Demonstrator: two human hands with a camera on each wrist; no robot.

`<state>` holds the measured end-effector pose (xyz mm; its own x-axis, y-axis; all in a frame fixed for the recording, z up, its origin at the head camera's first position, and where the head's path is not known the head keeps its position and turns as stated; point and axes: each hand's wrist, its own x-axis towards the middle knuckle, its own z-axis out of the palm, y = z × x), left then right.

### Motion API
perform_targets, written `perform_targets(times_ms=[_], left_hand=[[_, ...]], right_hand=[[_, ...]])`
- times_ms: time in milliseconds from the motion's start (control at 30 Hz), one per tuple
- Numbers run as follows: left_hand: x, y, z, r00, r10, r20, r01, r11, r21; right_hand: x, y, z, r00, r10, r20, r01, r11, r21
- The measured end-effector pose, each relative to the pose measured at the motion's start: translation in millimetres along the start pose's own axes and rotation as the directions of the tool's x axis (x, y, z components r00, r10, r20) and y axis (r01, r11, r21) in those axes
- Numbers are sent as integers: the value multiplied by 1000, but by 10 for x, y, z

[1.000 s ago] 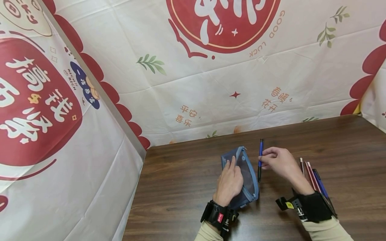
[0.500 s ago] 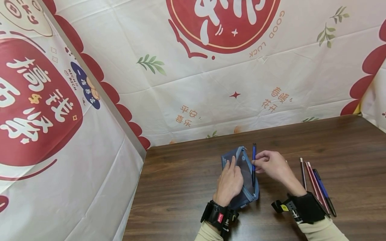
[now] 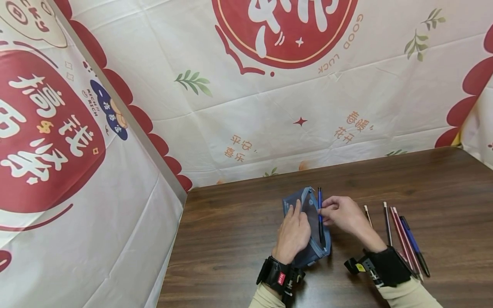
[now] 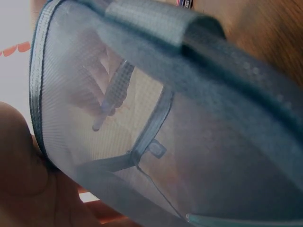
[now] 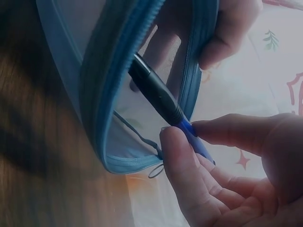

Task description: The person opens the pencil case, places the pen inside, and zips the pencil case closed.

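Observation:
A blue mesh zipper pencil pouch [image 3: 313, 220] stands on the table with its mouth gaping to the right. My left hand [image 3: 293, 233] holds its left side; some fingers show through the mesh in the right wrist view. Between thumb and fingers of my right hand [image 3: 343, 214] is a blue pen with a black grip [image 3: 320, 214]. In the right wrist view the pen's black end [image 5: 154, 87] reaches past the zipper edge into the pouch's mouth, while the fingers stay outside. The left wrist view shows the pen [image 4: 116, 90] blurred through mesh.
To the right, several pencils [image 3: 402, 237] lie beside another blue pen [image 3: 414, 244], close to the right wrist's camera strap. A pencil's end [image 3: 367, 214] shows behind the right forearm. A printed cloth [image 3: 269, 107] hangs along the table's back edge.
My right hand has moved left with the blue pen, from beside the pouch to its mouth. The left hand and the pouch have stayed put.

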<state>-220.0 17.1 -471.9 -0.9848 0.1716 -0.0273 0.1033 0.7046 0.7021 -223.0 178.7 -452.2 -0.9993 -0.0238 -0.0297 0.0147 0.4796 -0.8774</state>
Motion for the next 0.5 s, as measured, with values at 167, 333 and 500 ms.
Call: perform_targets(times_ms=[167, 333, 500], left_hand=[[-3, 1, -1, 1000, 3, 5, -3, 1000, 6], [-6, 0, -2, 1000, -1, 7, 1, 1000, 1], [-7, -1, 2, 1000, -9, 10, 9, 1000, -6]], right_hand=[[6, 0, 24, 1000, 9, 10, -9, 1000, 9], [12, 8, 47, 1000, 5, 20, -5, 1000, 11], [3, 14, 77, 1000, -17, 27, 17, 1000, 8]])
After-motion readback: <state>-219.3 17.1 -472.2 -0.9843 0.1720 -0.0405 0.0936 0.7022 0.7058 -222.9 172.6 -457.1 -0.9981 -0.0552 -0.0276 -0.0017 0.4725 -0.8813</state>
